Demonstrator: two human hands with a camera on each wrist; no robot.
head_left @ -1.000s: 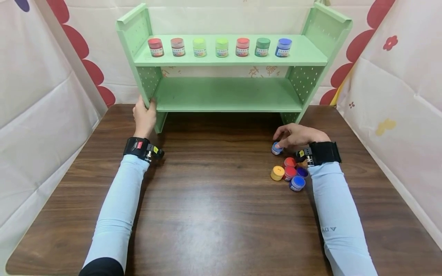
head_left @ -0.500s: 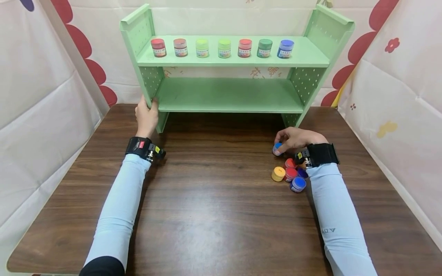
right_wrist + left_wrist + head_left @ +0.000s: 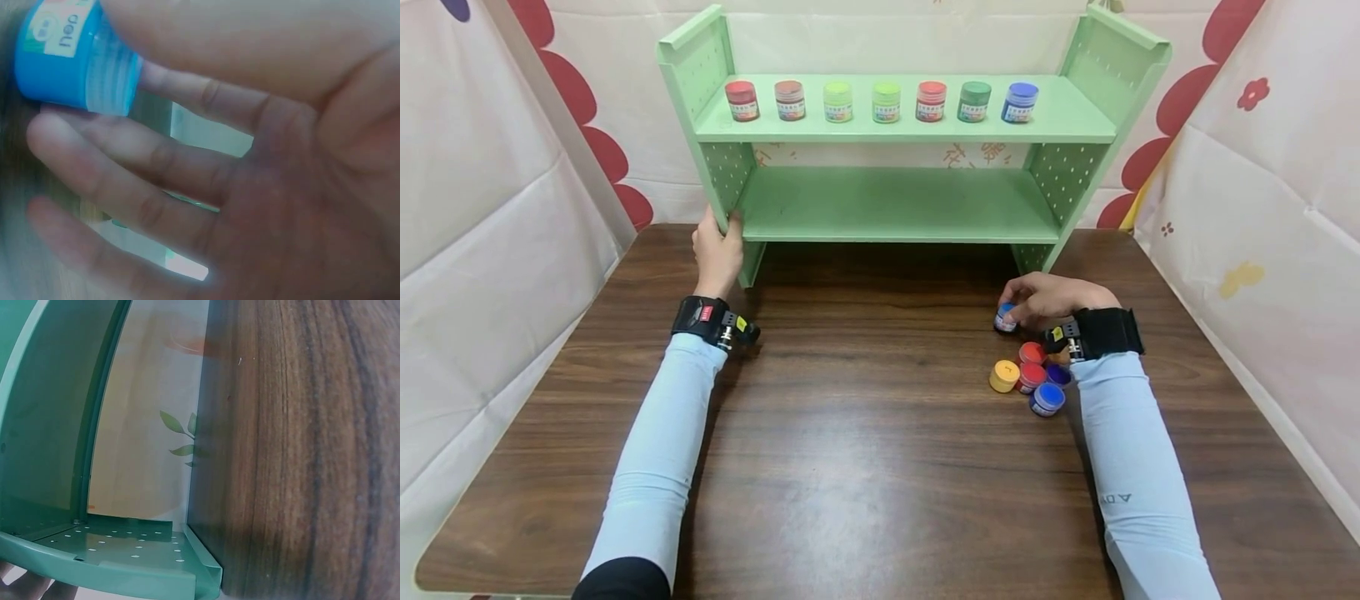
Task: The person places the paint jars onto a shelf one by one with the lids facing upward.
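While the left hand [image 3: 717,258] grips the left side panel [image 3: 728,183] of a pale green two-tier shelf unit [image 3: 895,204], thumb in front and fingers wrapped behind, the right hand [image 3: 1051,298] pinches a small blue paint jar [image 3: 1003,319] between thumb and fingers. That jar is near the foot of the unit's right side, at the brown wood-grain tabletop [image 3: 850,458]; whether it touches the wood cannot be told. From the right wrist, its label reads "deli", and the lower fingers spread apart, away from the jar. Just in front of this hand sits a cluster of jars: one yellow jar [image 3: 1004,377], two red jars [image 3: 1032,378], a dark purple jar [image 3: 1059,375], another blue jar [image 3: 1047,400], and an orange jar [image 3: 1060,357] partly hidden by the wrist camera. Seven jars [image 3: 886,103] stand upright in a spaced row on the upper tier; left to right they are red, brownish red, lime, lime, red, dark green and blue. Both arms wear light blue sleeves [image 3: 651,458] and black wrist straps [image 3: 1108,332]. Behind, a white cloth [image 3: 895,42] has red scalloped borders.
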